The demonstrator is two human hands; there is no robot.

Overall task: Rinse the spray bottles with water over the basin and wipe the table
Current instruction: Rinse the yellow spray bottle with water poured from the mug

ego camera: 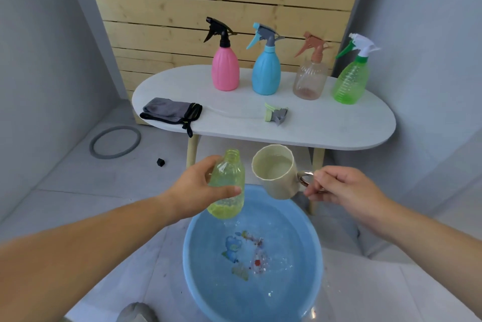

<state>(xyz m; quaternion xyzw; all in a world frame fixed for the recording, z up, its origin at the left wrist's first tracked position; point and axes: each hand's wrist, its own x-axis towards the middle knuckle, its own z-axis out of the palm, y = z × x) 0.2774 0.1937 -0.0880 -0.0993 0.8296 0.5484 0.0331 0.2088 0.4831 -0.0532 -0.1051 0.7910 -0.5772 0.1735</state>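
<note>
My left hand (pixel 198 186) is wrapped around a yellow-green bottle (pixel 227 186) with its spray top off; thumb across the near side, fingers behind. Bottle is roughly upright, open neck tilted slightly away, droplets inside. It hangs above the far left rim of the blue basin (pixel 190 264).

My right hand (pixel 339 186) pinches the handle of a beige mug (pixel 276 173), fingers closed on the metal-coloured loop. Mug is tipped toward the bottle, mouth facing me, water visible inside. Mug and bottle are just beside each other, not touching.

Basin sits on the floor near me and holds water; cartoon print on its bottom.

Beyond, white oval tabletop (pixel 339 126). Near its middle lies the removed spray head (pixel 277 114), its clear tube trailing left. At the left end, a folded grey cloth (pixel 170 110) with black edging, one loop hanging over the edge.

Far side of the tabletop, a row left to right: pink bottle (pixel 225 71), blue bottle (pixel 266 73), clear brownish bottle (pixel 310 79), green bottle (pixel 351 81), all upright with spray heads on.

Floor, left: grey ring (pixel 94 144).
</note>
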